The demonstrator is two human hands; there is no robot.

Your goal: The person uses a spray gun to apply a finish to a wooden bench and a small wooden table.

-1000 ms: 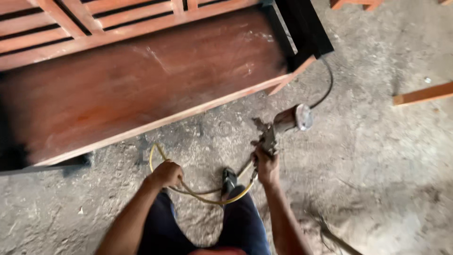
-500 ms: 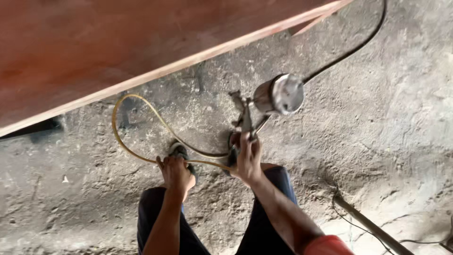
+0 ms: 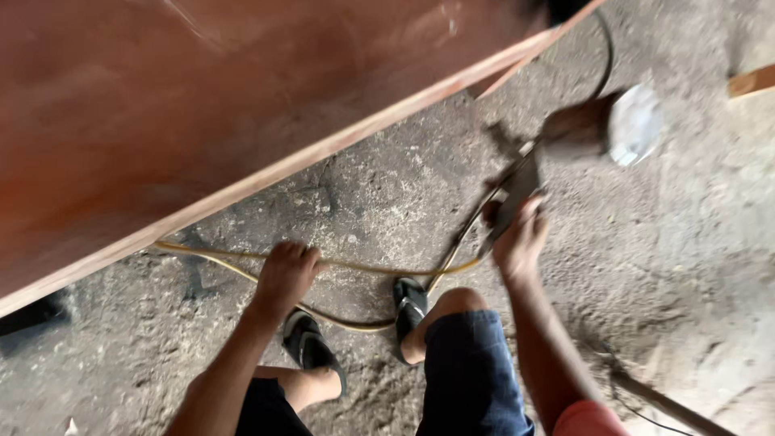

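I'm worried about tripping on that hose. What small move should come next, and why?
Probably the left hand should draw the yellow hose out sideways, away from the sandals: it loops just in front of both feet while the right hand grips the spray gun.

A big reddish-brown wooden panel (image 3: 202, 105) with a pale edge slants over the rough grey concrete floor (image 3: 694, 266) in front of me. My black sandals (image 3: 311, 347) stand on that floor. A bare wooden strip (image 3: 752, 81) lies at far right.
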